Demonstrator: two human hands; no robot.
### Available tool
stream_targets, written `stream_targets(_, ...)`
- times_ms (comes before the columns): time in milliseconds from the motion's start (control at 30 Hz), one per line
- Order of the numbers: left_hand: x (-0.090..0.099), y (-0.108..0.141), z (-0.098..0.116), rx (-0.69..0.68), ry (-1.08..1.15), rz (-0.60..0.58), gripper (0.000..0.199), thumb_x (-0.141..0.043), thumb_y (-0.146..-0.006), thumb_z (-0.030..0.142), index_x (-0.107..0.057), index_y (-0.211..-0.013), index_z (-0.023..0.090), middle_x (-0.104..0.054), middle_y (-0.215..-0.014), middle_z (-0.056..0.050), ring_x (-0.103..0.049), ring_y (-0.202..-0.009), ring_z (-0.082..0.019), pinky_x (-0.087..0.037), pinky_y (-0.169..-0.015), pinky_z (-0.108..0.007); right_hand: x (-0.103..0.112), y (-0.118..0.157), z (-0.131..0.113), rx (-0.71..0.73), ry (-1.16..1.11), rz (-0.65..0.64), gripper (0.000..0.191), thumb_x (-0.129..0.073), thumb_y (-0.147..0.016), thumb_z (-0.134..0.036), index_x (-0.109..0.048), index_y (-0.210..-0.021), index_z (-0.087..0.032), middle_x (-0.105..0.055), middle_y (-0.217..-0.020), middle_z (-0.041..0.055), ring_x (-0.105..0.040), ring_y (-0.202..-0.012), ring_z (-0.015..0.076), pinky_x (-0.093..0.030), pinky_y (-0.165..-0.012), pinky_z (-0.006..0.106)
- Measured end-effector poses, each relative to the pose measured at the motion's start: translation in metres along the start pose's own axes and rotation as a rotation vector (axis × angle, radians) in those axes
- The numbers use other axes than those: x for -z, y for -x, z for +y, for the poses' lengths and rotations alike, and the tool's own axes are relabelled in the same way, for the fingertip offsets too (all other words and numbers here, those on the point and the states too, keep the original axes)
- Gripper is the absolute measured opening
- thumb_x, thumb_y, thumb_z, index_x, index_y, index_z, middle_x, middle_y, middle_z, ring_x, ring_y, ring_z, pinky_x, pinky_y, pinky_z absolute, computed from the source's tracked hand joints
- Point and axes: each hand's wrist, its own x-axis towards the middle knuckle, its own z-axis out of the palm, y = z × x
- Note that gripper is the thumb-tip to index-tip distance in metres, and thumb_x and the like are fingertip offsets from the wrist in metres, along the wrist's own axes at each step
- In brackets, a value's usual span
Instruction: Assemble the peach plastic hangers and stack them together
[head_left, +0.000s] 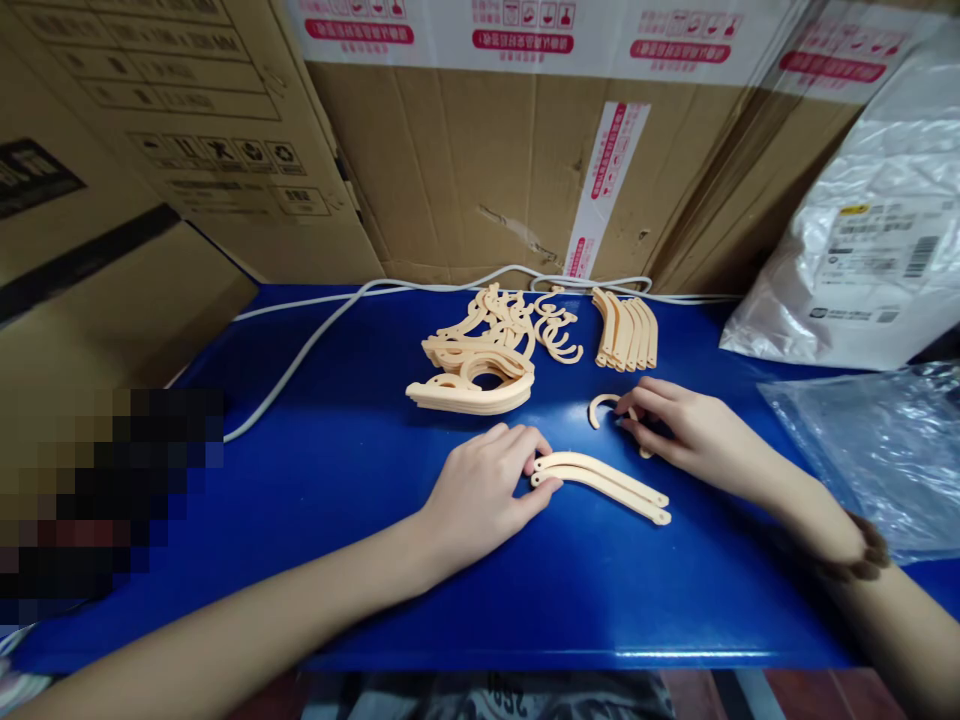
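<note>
My left hand (484, 485) is closed in a pinch at the left end of two beige curved hanger arms (600, 482). They lie side by side on the blue table, with a hole at each end. To their upper right, my right hand (675, 430) pinches a beige hook (598, 408); its curved end points left and part of it is hidden behind the fingers. Something small and bluish shows at the right fingertips, too small to name. Beyond the hands lie a stack of larger curved hanger pieces (472, 402), several loose hooks (559, 340) and a row of hanger arms (626, 335).
A white cable (300, 355) runs along the back of the blue table (337, 590). Cardboard boxes (465, 170) wall off the back and left. A white parcel bag (840, 300) and clear plastic bag (877, 450) are at the right. A blurred-out dark patch covers the left.
</note>
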Motion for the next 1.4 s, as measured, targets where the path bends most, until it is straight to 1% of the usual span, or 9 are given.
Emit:
stream_targets(233, 0.014, 0.003, 0.011, 0.077, -0.156, -0.125, 0.023, -0.075, -0.103, 0.038, -0.067, -0.114, 0.020, -0.076, -0.109, -0.003, -0.073, -0.103, -0.027, -0.059, -0.089, -0.042, -0.001, 0.001, 0.011, 0.012, 0.005, -0.002, 0.027, -0.050, -0.110, -0.042, -0.071, -0.108, -0.025, -0.073, -0.099, 0.0074, -0.075, -0.086, 0.0227, -0.059, -0.074, 0.034)
stream_targets(333, 0.021, 0.006, 0.017, 0.067, -0.217, -0.174, 0.028, -0.073, -0.104, 0.042, -0.067, -0.118, 0.018, -0.076, -0.115, -0.005, -0.074, -0.108, -0.029, -0.062, -0.092, -0.046, -0.002, 0.001, 0.013, 0.017, 0.009, -0.006, 0.030, -0.048, -0.111, -0.044, -0.072, -0.112, -0.024, -0.075, -0.103, 0.0078, -0.076, -0.087, 0.0228, -0.060, -0.074, 0.034)
stream_targets(433, 0.024, 0.007, 0.018, 0.026, -0.252, -0.196, 0.031, -0.071, -0.106, 0.044, -0.066, -0.121, 0.017, -0.076, -0.117, -0.005, -0.074, -0.108, -0.028, -0.063, -0.090, -0.044, -0.001, 0.001, 0.015, 0.021, 0.004, -0.004, 0.031, -0.049, -0.111, -0.045, -0.072, -0.111, -0.025, -0.075, -0.103, 0.0081, -0.077, -0.086, 0.0228, -0.060, -0.073, 0.034)
stream_targets(600, 0.018, 0.006, 0.010, -0.101, -0.295, -0.147, 0.028, -0.070, -0.107, 0.043, -0.067, -0.121, 0.019, -0.077, -0.117, -0.004, -0.076, -0.108, -0.028, -0.063, -0.081, -0.040, -0.001, -0.001, 0.018, 0.014, -0.019, 0.003, 0.030, -0.051, -0.109, -0.046, -0.073, -0.111, -0.025, -0.076, -0.103, 0.0093, -0.076, -0.082, 0.0227, -0.059, -0.070, 0.034)
stream_targets(733, 0.012, 0.007, 0.003, -0.141, -0.284, -0.083, 0.027, -0.072, -0.106, 0.041, -0.067, -0.121, 0.019, -0.078, -0.111, -0.002, -0.078, -0.101, -0.027, -0.061, -0.073, -0.038, -0.002, 0.000, 0.013, -0.012, -0.011, 0.004, 0.029, -0.051, -0.109, -0.044, -0.073, -0.109, -0.025, -0.075, -0.101, 0.0086, -0.075, -0.082, 0.0222, -0.059, -0.071, 0.033)
stream_targets(867, 0.007, 0.009, -0.004, -0.177, -0.250, 0.026, 0.020, -0.074, -0.103, 0.036, -0.067, -0.115, 0.020, -0.077, -0.101, 0.000, -0.077, -0.088, -0.023, -0.056, -0.065, -0.034, -0.002, 0.001, 0.011, -0.019, -0.012, -0.005, 0.029, -0.050, -0.109, -0.044, -0.072, -0.109, -0.025, -0.075, -0.101, 0.0083, -0.075, -0.083, 0.0215, -0.058, -0.071, 0.032)
stream_targets(1033, 0.002, 0.009, -0.009, -0.250, -0.248, 0.108, 0.019, -0.074, -0.103, 0.033, -0.068, -0.115, 0.020, -0.078, -0.100, 0.000, -0.078, -0.086, -0.022, -0.053, -0.061, -0.032, 0.000, 0.000, 0.012, -0.020, -0.035, 0.016, 0.023, -0.054, -0.106, -0.040, -0.072, -0.104, -0.025, -0.074, -0.094, 0.0057, -0.073, -0.074, 0.0194, -0.055, -0.066, 0.031)
stream_targets(1233, 0.002, 0.007, -0.010, -0.228, -0.250, 0.085, 0.013, -0.072, -0.103, 0.030, -0.067, -0.108, 0.019, -0.078, -0.098, 0.000, -0.078, -0.083, -0.020, -0.053, -0.061, -0.032, -0.003, -0.007, -0.002, -0.105, -0.190, 0.055, 0.017, -0.059, -0.101, -0.037, -0.070, -0.099, -0.024, -0.074, -0.081, 0.0031, -0.068, -0.061, 0.0168, -0.051, -0.058, 0.029)
stream_targets(1400, 0.005, 0.005, -0.005, -0.210, -0.304, 0.035, 0.014, -0.071, -0.103, 0.032, -0.066, -0.105, 0.019, -0.078, -0.097, 0.000, -0.079, -0.086, -0.021, -0.055, -0.062, -0.032, -0.011, -0.011, -0.012, -0.147, -0.292, 0.074, 0.025, -0.058, -0.105, -0.046, -0.070, -0.102, -0.024, -0.076, -0.079, 0.0030, -0.070, -0.063, 0.0185, -0.052, -0.062, 0.030)
